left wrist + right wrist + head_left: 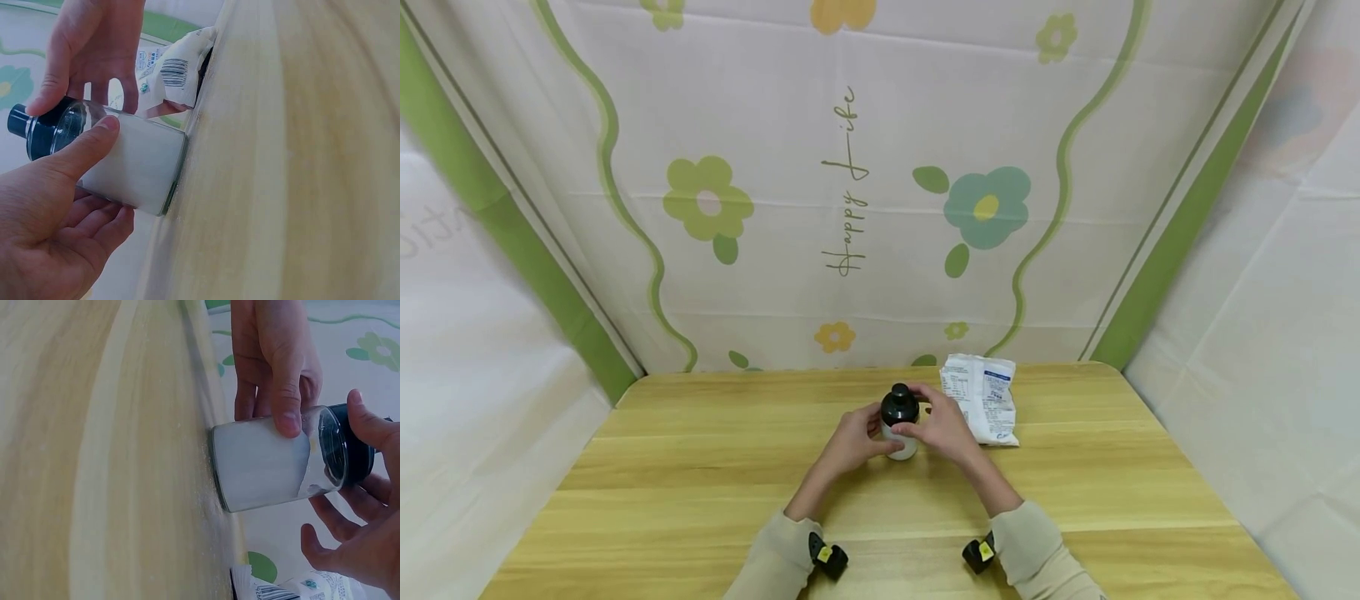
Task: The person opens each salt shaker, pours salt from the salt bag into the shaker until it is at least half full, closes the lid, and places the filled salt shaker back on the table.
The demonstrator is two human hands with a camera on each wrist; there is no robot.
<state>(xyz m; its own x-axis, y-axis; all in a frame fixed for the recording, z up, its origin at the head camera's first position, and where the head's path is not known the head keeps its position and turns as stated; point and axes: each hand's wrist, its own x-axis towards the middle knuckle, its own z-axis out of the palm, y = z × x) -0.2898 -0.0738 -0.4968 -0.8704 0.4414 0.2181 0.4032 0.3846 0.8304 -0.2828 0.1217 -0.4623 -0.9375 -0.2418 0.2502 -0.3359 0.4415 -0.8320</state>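
Observation:
A clear glass jar (140, 159) stands upright on the wooden table, much of it filled with white contents. Its black lid (899, 405) has a round knob on top and sits on the jar's mouth. My left hand (852, 442) grips the jar's body, thumb on the near side and fingers behind. Up at the lid, my right hand (942, 423) holds its rim between thumb and fingers; in the right wrist view, some of the right fingers (334, 519) are spread below the lid. Whether the lid is tight cannot be seen.
Behind my right hand, a white printed bag (981, 400) with a barcode side lies near the table's back edge. The light wooden table (715, 500) ends at a flowered curtain (880, 292). Fabric walls rise at both sides.

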